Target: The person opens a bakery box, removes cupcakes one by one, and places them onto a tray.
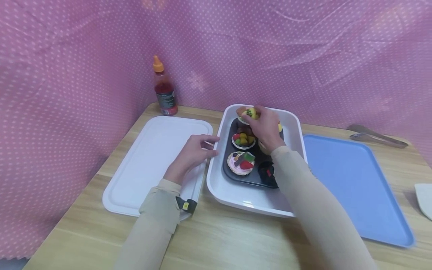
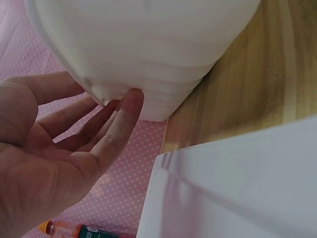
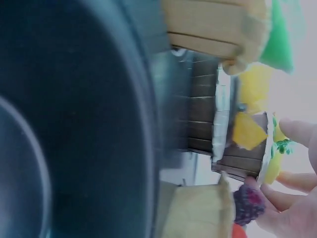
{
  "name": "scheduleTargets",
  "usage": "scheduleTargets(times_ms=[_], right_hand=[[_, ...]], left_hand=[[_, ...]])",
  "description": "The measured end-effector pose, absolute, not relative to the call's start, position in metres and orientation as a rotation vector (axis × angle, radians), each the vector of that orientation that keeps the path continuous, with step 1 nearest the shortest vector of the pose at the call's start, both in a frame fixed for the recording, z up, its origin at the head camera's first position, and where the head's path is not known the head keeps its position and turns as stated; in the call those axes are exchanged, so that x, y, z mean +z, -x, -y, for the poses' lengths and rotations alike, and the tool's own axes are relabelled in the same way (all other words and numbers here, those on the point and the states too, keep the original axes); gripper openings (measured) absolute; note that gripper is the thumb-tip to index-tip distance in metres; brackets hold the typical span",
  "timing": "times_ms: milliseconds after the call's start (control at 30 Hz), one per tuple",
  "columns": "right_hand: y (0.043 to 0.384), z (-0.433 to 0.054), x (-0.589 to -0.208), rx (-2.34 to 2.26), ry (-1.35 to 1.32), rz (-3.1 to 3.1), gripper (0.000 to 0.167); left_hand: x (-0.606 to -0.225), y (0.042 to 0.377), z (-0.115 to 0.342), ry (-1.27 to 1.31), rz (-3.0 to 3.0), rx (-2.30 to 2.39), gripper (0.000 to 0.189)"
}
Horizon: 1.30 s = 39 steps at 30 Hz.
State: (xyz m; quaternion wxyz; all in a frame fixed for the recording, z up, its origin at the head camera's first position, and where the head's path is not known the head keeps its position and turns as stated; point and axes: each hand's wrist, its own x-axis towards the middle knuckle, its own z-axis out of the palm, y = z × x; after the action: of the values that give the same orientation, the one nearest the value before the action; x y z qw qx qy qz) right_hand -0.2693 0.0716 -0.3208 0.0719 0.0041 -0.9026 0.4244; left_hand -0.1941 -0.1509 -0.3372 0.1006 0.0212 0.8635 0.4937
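Note:
My left hand (image 1: 195, 152) grips the left rim of a deep white plastic tub (image 1: 248, 204); in the left wrist view its thumb presses the outer wall while other fingers pass behind the rim. Inside the tub lies a dark muffin pan (image 1: 227, 173) with several toy tarts. My right hand (image 1: 268, 127) pinches a toy fruit tart (image 1: 250, 111) with yellow and green topping, at the pan's far end. Nearer me are a mixed-fruit tart (image 1: 243, 140), a pink cream tart (image 1: 240, 162) and a dark tart with a red bit (image 1: 266, 173). My right hand partly hides other tarts.
A flat white tray (image 1: 145, 161) lies left of the tub, a blue tray (image 1: 351, 187) to the right. Metal tongs (image 1: 378, 138) are behind the blue tray. A sauce bottle (image 1: 165, 90) stands at the back left, before a pink dotted curtain. A white object (image 1: 424, 198) sits at the right edge.

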Motion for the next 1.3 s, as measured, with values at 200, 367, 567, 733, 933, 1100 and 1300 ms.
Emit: scheduleTargets(times_ms=[200,367,567,733,933,1100,1300], right_hand=[[0.263,-0.08,-0.312,1.22,-0.042,2.63,0.052],[0.255,-0.093,-0.302,1.251,0.036,2.604,0.057],[0.244,-0.107,-0.295,1.356,0.143,2.555,0.06],[0.237,-0.111,-0.296,1.37,0.147,2.477,0.054],[0.223,-0.116,-0.298,1.38,0.144,2.418,0.049],[0.213,-0.118,-0.297,1.361,0.105,2.377,0.048],[0.211,-0.121,-0.297,1.334,0.083,2.376,0.049]], left_hand=[[-0.338,0.194,0.151,-0.068,-2.544,1.469,0.048],[-0.337,0.195,0.151,-0.064,-2.538,1.475,0.048],[-0.336,0.196,0.15,-0.041,-2.529,1.45,0.048],[-0.336,0.196,0.152,-0.042,-2.525,1.464,0.048],[-0.337,0.197,0.153,-0.039,-2.51,1.469,0.049],[-0.338,0.198,0.152,-0.027,-2.518,1.45,0.048],[-0.338,0.197,0.154,-0.036,-2.511,1.463,0.05]])
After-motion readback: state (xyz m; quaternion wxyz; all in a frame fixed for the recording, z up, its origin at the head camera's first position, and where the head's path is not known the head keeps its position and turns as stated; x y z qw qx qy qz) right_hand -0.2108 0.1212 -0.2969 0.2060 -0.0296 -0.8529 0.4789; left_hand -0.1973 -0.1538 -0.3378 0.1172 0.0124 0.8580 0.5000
